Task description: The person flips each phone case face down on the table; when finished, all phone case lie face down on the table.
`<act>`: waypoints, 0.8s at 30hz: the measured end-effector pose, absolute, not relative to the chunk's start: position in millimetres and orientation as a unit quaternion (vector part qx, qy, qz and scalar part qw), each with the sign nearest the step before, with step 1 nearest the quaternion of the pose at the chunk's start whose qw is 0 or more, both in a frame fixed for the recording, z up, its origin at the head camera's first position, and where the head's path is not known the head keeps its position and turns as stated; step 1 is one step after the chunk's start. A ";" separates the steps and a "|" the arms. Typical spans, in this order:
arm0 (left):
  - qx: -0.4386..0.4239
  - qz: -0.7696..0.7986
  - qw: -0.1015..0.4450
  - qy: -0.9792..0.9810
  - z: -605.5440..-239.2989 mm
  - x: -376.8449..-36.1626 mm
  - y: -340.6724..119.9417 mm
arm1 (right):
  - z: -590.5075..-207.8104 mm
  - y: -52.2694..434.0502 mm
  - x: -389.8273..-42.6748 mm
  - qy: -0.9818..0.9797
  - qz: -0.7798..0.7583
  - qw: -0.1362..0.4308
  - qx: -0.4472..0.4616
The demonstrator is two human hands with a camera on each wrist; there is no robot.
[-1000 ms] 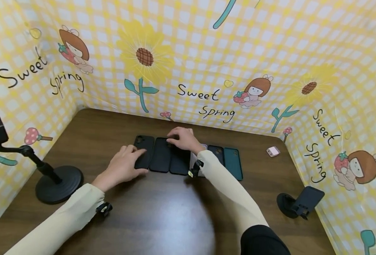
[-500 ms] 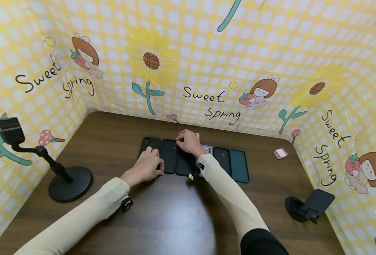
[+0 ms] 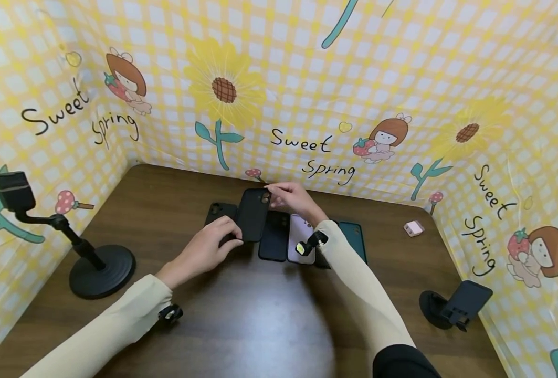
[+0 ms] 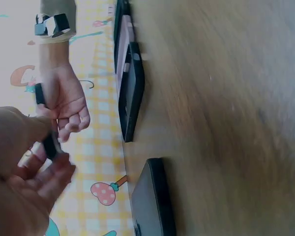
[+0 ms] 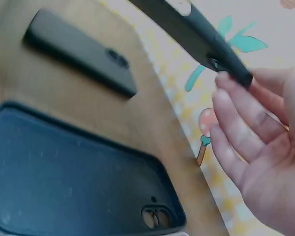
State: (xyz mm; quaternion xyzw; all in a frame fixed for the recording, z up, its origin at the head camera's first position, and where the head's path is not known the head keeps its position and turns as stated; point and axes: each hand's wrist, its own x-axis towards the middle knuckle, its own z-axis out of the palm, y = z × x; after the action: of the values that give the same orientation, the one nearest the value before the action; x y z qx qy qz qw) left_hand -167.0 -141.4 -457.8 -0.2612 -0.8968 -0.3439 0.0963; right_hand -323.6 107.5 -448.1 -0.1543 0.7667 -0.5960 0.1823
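A black phone case is raised off the table and tilted, its camera cutouts at the upper right. My right hand pinches its top right corner between thumb and fingers. At the lower end, my left hand grips the same case, seen edge-on in the left wrist view. Another black phone case lies back up to the left, partly behind my left hand in the head view. To the right, a dark case lies with its hollow side up, followed by a lilac case.
Farther right, a teal case is partly covered by my right sleeve. A small pink-and-white charger cube sits near the back right. Black stands occupy the left and right sides. A patterned cloth walls the table's back and sides.
One black case has been lifted from the row between both hands. My right hand has moved right and slightly up; the left hand has taken hold of the lower end.
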 end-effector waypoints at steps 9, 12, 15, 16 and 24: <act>-0.260 -0.445 0.129 -0.847 -460.7 -165.1 -139.1 | -464.5 98.8 -312.1 0.603 -0.729 0.246 -0.211; -0.258 -0.459 0.120 -0.842 -462.9 -164.6 -135.5 | -473.3 95.8 -310.1 0.575 -0.743 0.265 -0.217; -0.259 -0.477 0.101 -0.834 -466.2 -164.5 -131.3 | -479.0 94.1 -309.4 0.558 -0.751 0.282 -0.210; -0.259 -0.483 0.092 -0.831 -467.1 -164.4 -130.0 | -480.2 94.0 -309.3 0.557 -0.752 0.285 -0.207; -0.260 -0.407 0.113 -0.868 -459.1 -166.6 -127.1 | -480.2 95.0 -310.7 0.612 -0.713 0.271 -0.210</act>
State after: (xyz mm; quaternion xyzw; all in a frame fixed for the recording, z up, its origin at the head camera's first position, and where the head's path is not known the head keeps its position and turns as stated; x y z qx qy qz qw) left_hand -166.6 -127.1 -459.1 -0.2601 -0.8684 -0.4068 0.1126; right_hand -310.7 95.0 -480.2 -0.2095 0.6115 -0.7131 0.2712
